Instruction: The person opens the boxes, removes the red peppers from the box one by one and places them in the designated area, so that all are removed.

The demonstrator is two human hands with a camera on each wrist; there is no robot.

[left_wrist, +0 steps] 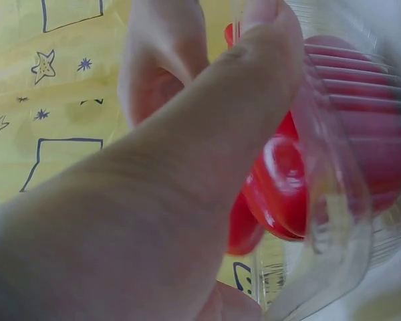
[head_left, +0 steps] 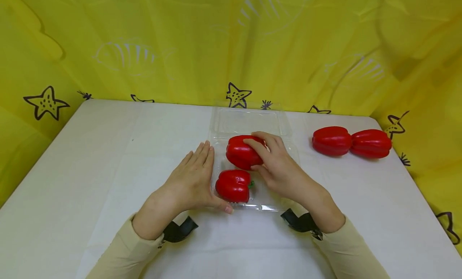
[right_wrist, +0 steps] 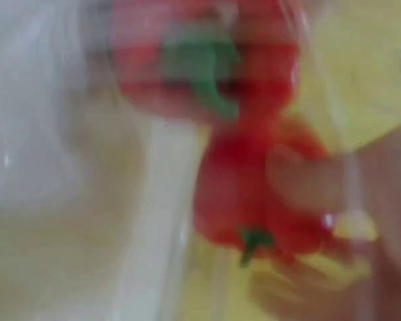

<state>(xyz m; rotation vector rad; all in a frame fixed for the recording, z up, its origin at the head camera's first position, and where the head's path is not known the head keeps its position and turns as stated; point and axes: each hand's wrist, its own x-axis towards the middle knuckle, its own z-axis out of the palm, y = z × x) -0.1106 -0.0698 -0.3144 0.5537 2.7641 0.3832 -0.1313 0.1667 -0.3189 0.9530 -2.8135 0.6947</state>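
A clear plastic clamshell box [head_left: 267,197] lies unfolded, its lid [head_left: 249,122] laid back toward the curtain. My right hand [head_left: 279,164] grips a red bell pepper [head_left: 240,152] over the back half of the tray, fingers on top and thumb at the near side. Another red bell pepper [head_left: 232,184] lies on its side in the front left of the tray, green stem to the right. My left hand [head_left: 191,182] rests along the tray's left side with straight fingers, thumb stretched along the front edge. The right wrist view is blurred but shows the gripped pepper's green stem [right_wrist: 254,244].
Two more red bell peppers, a left one [head_left: 331,141] and a right one [head_left: 371,144], lie end to end at the back right of the white-covered table [head_left: 97,182]. A yellow curtain [head_left: 195,38] with starfish and fish drawings encloses the back and sides.
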